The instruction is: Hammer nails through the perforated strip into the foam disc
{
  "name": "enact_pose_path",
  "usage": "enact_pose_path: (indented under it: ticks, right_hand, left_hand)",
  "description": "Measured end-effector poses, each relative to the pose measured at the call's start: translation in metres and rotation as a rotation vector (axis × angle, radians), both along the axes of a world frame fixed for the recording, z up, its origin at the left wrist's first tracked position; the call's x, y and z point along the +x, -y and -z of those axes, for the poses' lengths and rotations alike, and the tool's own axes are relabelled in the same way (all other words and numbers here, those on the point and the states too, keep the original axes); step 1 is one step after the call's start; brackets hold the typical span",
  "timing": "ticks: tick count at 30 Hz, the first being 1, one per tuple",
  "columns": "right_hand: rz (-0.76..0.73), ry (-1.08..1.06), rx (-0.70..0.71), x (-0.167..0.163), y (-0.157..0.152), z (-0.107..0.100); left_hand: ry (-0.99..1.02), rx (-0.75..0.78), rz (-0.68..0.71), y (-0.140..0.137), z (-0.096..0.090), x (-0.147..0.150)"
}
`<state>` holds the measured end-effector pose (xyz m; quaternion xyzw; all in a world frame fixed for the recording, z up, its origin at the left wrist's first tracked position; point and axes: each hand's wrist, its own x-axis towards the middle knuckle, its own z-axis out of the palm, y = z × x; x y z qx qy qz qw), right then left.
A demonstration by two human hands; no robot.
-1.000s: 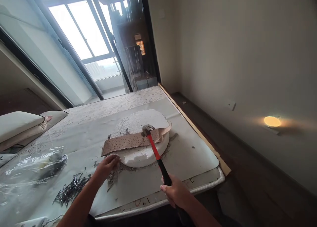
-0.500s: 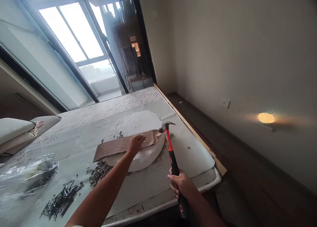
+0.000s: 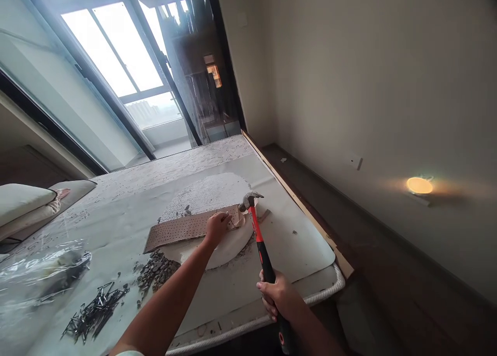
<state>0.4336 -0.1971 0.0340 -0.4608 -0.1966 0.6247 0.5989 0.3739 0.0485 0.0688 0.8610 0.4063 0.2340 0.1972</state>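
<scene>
The person's right hand [image 3: 280, 295] is wrapped firmly around the black lower grip of a claw hammer with a red and black handle [image 3: 260, 240], its dull metal head raised toward the far right end of the work. In the view, that head overlaps the right end of a long, flat brown strip dotted with rows of small holes [image 3: 176, 229]; whether the two touch cannot be told. The strip lies across a white, round, rough-topped slab [image 3: 233, 250], which rests on a smooth pale sheet [image 3: 301, 250]. The left hand [image 3: 216, 227] is over the strip near its right end, fingertips drawn together; whether they pinch anything small cannot be told.

Left of the slab are a heap of grey-brown stone chips [image 3: 157, 269] and, nearer the person, a loose pile of dark metal nails [image 3: 94, 310].

The step in hand appears to be positioning by the left hand, with the hammer held ready. The next move seems to call for a steady strip and left fingertips well clear of the hammer head.
</scene>
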Motion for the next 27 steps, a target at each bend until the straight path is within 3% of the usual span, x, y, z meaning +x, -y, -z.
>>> enact_pose_path:
  ticks: [14, 23, 27]
  right_hand:
    - [-0.033, -0.036, 0.035, 0.001, 0.002, 0.003]
    - [-0.028, 0.053, 0.01, 0.001, 0.003, 0.016]
    - [-0.044, 0.136, 0.009, 0.0, 0.008, 0.014]
  left_hand:
    - [0.073, 0.025, -0.011, 0.005, 0.004, -0.002]
    - [0.04, 0.117, -0.004, -0.005, 0.032, 0.0]
    - [0.033, 0.125, -0.004, -0.003, 0.035, -0.002]
